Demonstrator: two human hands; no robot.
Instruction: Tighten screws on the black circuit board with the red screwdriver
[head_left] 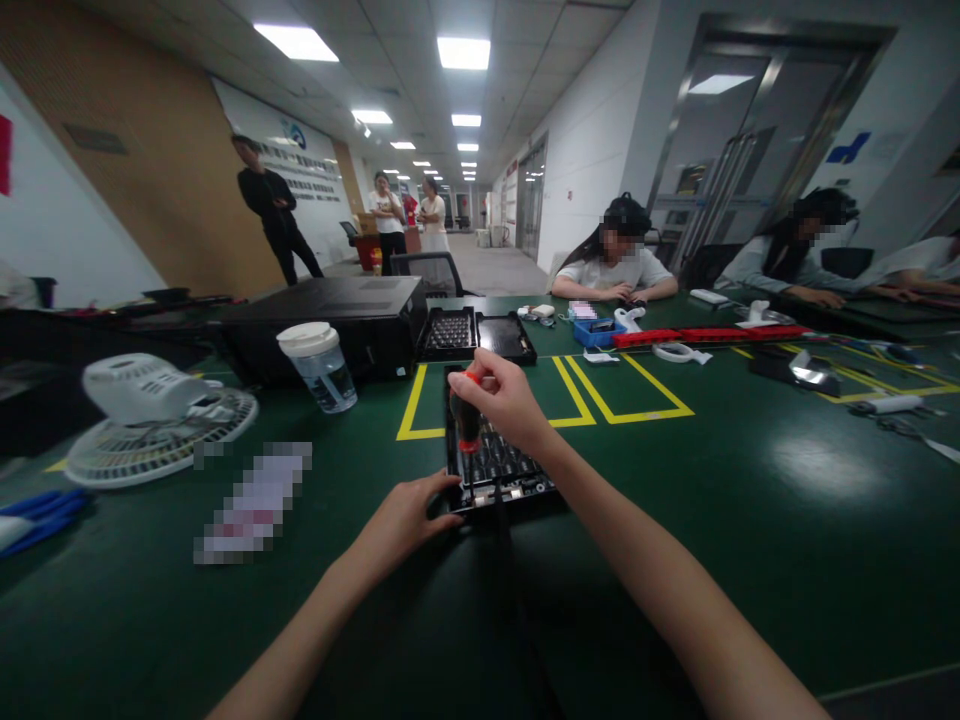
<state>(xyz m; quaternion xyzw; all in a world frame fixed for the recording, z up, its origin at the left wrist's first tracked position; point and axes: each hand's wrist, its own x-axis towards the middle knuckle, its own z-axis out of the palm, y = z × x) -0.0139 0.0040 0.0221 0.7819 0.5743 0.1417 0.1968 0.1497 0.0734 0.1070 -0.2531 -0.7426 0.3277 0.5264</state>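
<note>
Head view: a screwdriver [467,415] with a dark handle and orange-red ends was held nearly upright by the right hand [504,395], the fingers closed round the top of its handle. Its shaft was directed down into the near-left corner, at about seven o'clock, of a black tray [451,450], which was set on the green table [750,530] just below the centre of the view. That corner was touched by the left hand [411,515], thumb and forefinger parted narrowly, the forefinger laid at the left wall and the thumb at the near edge; how firmly it was pressed could not be told.

The screwdriver's tip was lost among small pale metallic parts [499,494] along the tray's six o'clock side, so contact with a screw could not be confirmed. The tray's far portion was partly covered by the right hand, and its near-right corner was obscured by the right forearm. A dark strap [510,560] was blurred into shadow towards six o'clock. Both forearms were cut off by the lower border.

From the tray, a white-lidded cup [319,365] was seen at ten o'clock. At nine o'clock, a flat item [255,500] was masked by mosaic, and a blue-handled object [45,515] was cropped by the left border.
</note>
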